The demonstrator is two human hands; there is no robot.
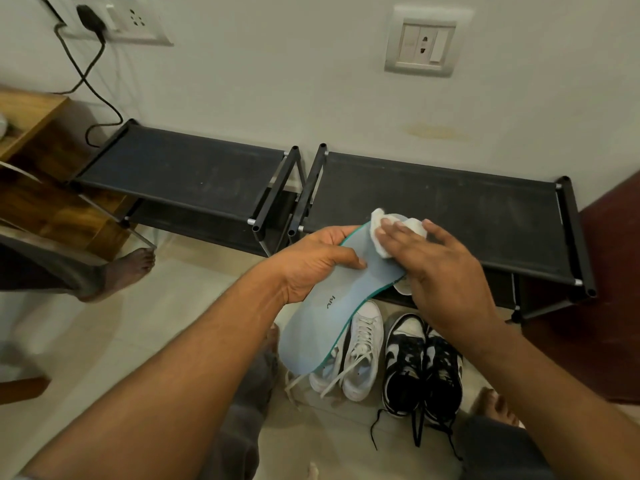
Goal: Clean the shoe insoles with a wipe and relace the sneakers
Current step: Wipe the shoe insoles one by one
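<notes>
Now, left hand (308, 265) with fingers (334, 233) around the blue insole (318, 327); right hand (443, 271) flat, fingers straight, atop the wipe (376, 219).

One pale blue insole (322, 327) was in view, with one white wipe (376, 218) on it and two hands at it: left hand (311, 261), right hand (446, 271). Below the insole stood two white sneakers (363, 341) and two black-and-white sneakers (405, 355). Beyond the insole were two black shoe racks (180, 171) and two wall sockets (420, 41).

Two black racks (433, 199) (low) against pale wall (277, 64).
</notes>
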